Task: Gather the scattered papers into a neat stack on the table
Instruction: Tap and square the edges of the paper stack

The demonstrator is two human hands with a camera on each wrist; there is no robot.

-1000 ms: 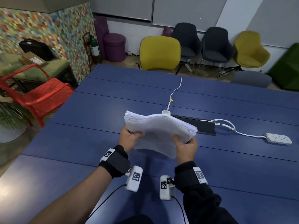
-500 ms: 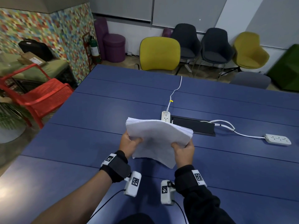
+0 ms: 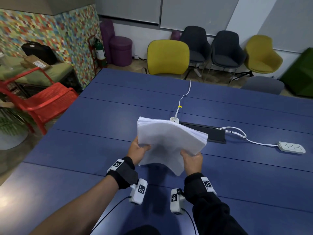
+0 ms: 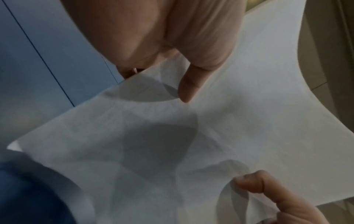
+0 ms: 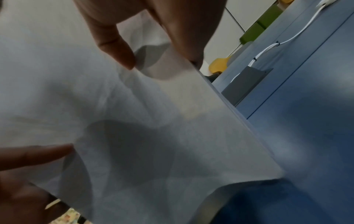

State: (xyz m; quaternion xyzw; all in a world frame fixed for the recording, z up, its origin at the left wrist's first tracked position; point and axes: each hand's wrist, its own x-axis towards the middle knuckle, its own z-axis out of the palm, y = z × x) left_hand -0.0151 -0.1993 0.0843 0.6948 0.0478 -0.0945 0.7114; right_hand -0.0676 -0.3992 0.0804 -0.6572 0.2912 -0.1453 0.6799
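A thick stack of white papers (image 3: 167, 141) hangs in the air above the blue table (image 3: 101, 150), bent into an arch. My left hand (image 3: 138, 150) grips its left edge and my right hand (image 3: 192, 158) grips its right edge, thumbs on the near face. A lower corner droops between the wrists. The left wrist view shows the papers (image 4: 191, 144) from below, with my left hand (image 4: 184, 84) pinching them. In the right wrist view the papers (image 5: 143, 121) fill the frame and my right hand (image 5: 134, 60) pinches them near the edge.
A white power strip (image 3: 292, 147) and its cable lie on the table at the right, beside a black cable hatch (image 3: 215, 134). A second white plug block (image 3: 174, 119) sits just behind the papers. Chairs stand beyond the far edge; a red chair (image 3: 42, 102) stands at the left.
The stack dipped lower half a second ago and is now raised again, bowed more strongly. Both hands keep their hold on its edges.
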